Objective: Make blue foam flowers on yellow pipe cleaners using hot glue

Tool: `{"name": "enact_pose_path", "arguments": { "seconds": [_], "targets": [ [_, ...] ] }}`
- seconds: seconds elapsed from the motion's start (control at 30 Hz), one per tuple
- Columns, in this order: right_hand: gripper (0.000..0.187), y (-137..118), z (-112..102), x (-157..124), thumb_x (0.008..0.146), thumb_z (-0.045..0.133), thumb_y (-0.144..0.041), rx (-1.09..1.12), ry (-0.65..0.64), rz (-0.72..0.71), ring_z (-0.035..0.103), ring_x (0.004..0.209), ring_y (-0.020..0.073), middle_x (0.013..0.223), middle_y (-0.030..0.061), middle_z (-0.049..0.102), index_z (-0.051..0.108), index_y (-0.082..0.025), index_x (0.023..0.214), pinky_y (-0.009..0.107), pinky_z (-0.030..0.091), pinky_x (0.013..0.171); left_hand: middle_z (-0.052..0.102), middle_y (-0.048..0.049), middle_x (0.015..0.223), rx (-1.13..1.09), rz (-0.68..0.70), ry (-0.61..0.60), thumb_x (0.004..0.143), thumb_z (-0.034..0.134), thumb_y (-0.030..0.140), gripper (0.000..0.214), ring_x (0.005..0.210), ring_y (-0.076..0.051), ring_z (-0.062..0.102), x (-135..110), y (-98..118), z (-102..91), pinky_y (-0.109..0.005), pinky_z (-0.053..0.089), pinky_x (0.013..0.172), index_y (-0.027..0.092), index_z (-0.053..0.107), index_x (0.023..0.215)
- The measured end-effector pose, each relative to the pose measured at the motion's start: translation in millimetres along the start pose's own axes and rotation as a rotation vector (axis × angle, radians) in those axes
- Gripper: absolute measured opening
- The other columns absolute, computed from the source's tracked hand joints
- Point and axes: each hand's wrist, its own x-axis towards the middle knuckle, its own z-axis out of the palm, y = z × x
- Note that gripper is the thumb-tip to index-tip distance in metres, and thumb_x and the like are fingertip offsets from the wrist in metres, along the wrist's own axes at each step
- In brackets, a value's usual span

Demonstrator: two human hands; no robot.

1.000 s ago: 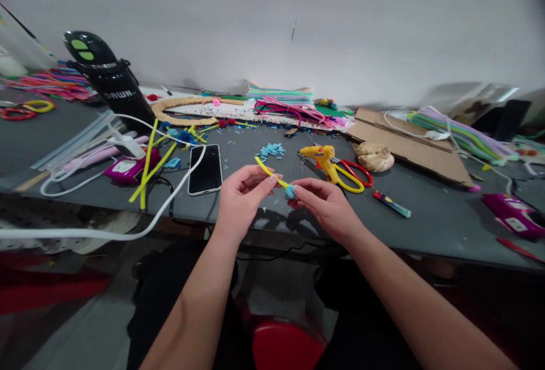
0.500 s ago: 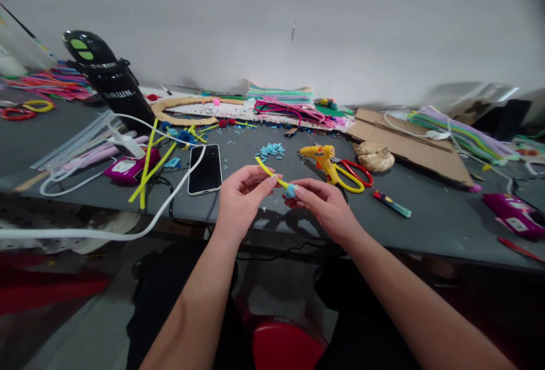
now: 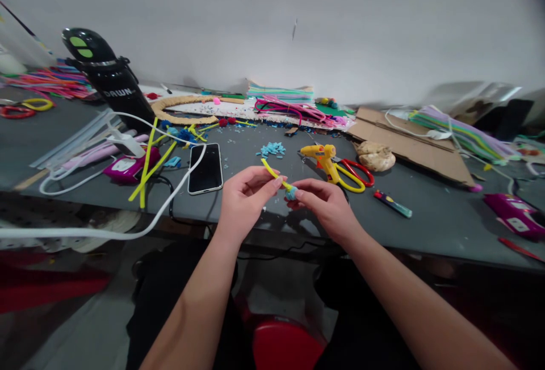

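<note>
The left hand [image 3: 244,194] pinches a yellow strip [image 3: 269,169] between thumb and fingers; the right hand [image 3: 326,202] grips a blue piece [image 3: 290,193] at the strip's lower end. Both are held over the bench [image 3: 434,200], nearer than the blue bits [image 3: 271,149] and glue gun [image 3: 322,157].

Plain pale grey wall [image 3: 361,24] rising behind counter, filling upper part of view. Small thin strip [image 3: 294,29] showing near wall's middle. Soft light brightening wall low at centre, faint shadows falling on it at right, top right corner sinking into dark. Dark grey counter [image 3: 447,219] running from side to side. Below, grey floor [image 3: 96,307] lying dim; red stool [image 3: 287,344] showing at bottom centre, lower part hidden.
</note>
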Motion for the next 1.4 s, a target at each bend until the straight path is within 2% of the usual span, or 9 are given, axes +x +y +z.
{"name": "enact_pose_path", "arguments": {
  "seconds": [0.8, 0.93, 1.07, 1.4],
  "targets": [
    [0.020, -0.4, -0.5, -1.4, 0.075, 0.078, -0.033, 0.019, 0.016, 0.009, 0.067, 0.068, 0.0130, 0.078, 0.0019, 0.072, 0.074, -0.018, 0.087, 0.029, 0.056, 0.071, 0.078, -0.0071, 0.089, 0.033, 0.019, -0.022, 0.078, 0.078, 0.027, 0.017, 0.083, -0.019, 0.074, -1.7, 1.0, 0.7, -0.027, 0.061, 0.074, 0.016, 0.072, 0.092],
    [0.019, 2.2, -3.0, -0.9, 0.080, 0.074, -0.033, 0.022, -0.014, -0.021, 0.067, 0.075, 0.0146, 0.085, 0.0029, 0.073, 0.075, -0.019, 0.093, 0.030, 0.056, 0.076, 0.078, -0.0077, 0.089, 0.043, 0.019, 0.007, 0.078, 0.078, 0.029, 0.020, 0.083, -0.020, 0.075, -1.9, 1.5, 1.4, -0.029, 0.061, 0.072, 0.016, 0.072, 0.092],
    [0.026, 0.5, -2.4, -1.4, 0.079, 0.074, -0.037, -0.024, -0.032, -0.029, 0.067, 0.082, 0.0173, 0.093, 0.0049, 0.073, 0.074, -0.020, 0.099, 0.034, 0.056, 0.081, 0.078, -0.0078, 0.091, 0.055, 0.030, 0.030, 0.078, 0.078, 0.030, 0.020, 0.085, -0.021, 0.074, -1.6, 0.5, 1.7, -0.031, 0.061, 0.076, 0.017, 0.072, 0.092],
    [0.024, -2.5, 2.8, -1.7, 0.074, 0.078, -0.037, -0.018, 0.012, -0.011, 0.065, 0.072, 0.0149, 0.081, 0.0028, 0.072, 0.075, -0.019, 0.090, 0.033, 0.058, 0.077, 0.077, -0.0074, 0.089, 0.081, 0.026, 0.004, 0.079, 0.077, 0.031, 0.020, 0.083, -0.020, 0.074, -2.2, -0.1, 1.7, -0.029, 0.061, 0.073, 0.016, 0.073, 0.093]
  ]
}}
